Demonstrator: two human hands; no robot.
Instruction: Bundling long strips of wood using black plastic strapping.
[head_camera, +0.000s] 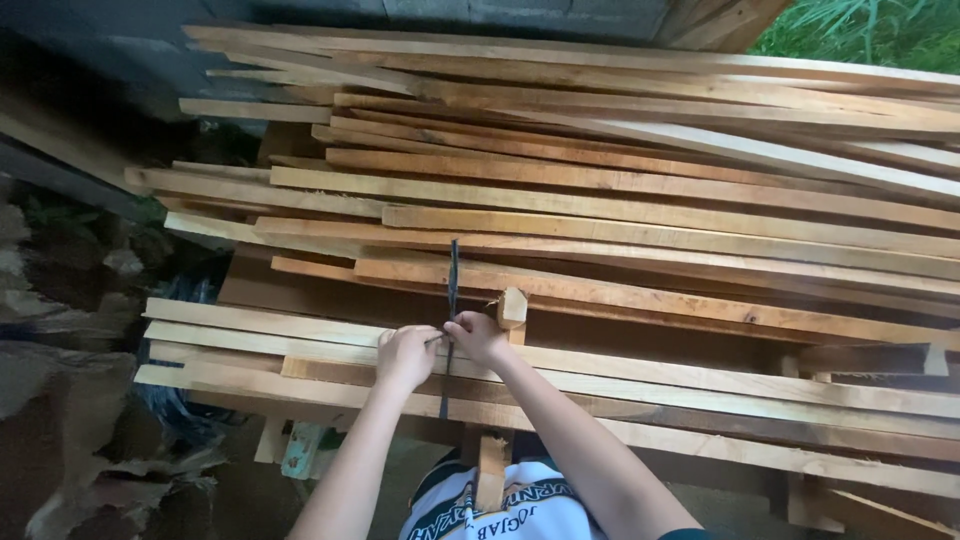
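Near the front edge of the stacked pale wooden slats (560, 300), both hands meet over a thin dark flat strip of metal or strapping (452, 290) that runs upright across the boards; the left hand (405, 355) is clenched around something small and thin beside the strip, though I cannot tell what it is; the right hand (478, 337) grasps the strip itself, thumb and fingers pinched on it, just beside a short pale wooden block (512, 307) standing on end. The slats lie loose and uneven, several overhanging at different lengths, so a sideways pull on the strip could likely shift the top 2 or 3 boards; the upright block looks easy to knock over with the right wrist. The strip's edge looks narrow and hard, and bare fingers sliding along it could be cut; rough-sawn edges risk splinters.
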